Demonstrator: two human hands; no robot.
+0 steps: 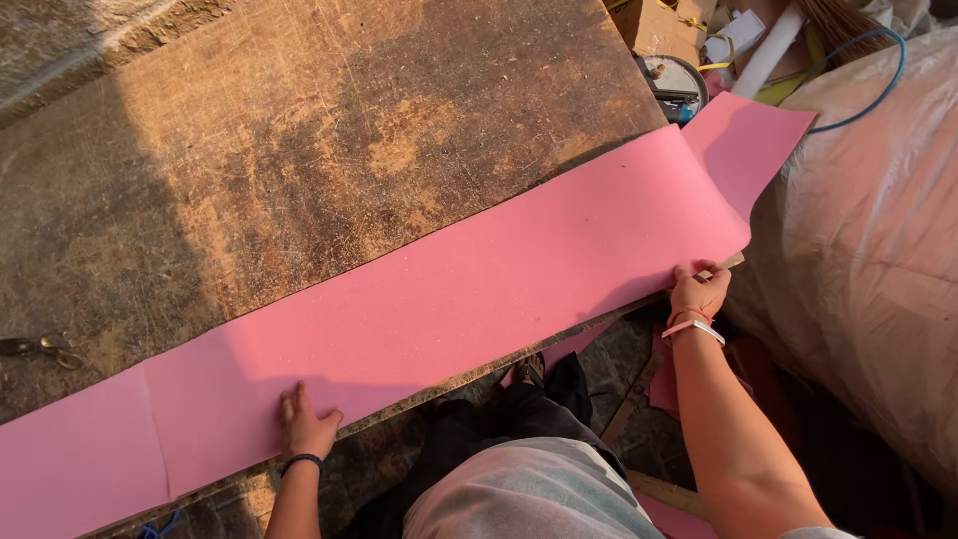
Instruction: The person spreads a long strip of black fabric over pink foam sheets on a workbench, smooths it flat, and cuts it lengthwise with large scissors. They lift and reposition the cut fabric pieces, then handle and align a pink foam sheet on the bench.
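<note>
A long pink foam sheet (469, 289) lies across a worn wooden table (329, 130), running from lower left to upper right and hanging past the table's right end. My left hand (304, 424) lies flat on the sheet's near edge, fingers spread. My right hand (699, 291) pinches the sheet's near edge at the table's right corner. A seam or cut line crosses the sheet near its left end (155, 429).
Scissors (40, 347) lie on the table at the far left. A large bundle wrapped in translucent plastic (878, 250) stands to the right. Cardboard boxes, a white tube (766, 50) and a blue cable lie beyond the table's far right corner. Pink scraps lie on the floor.
</note>
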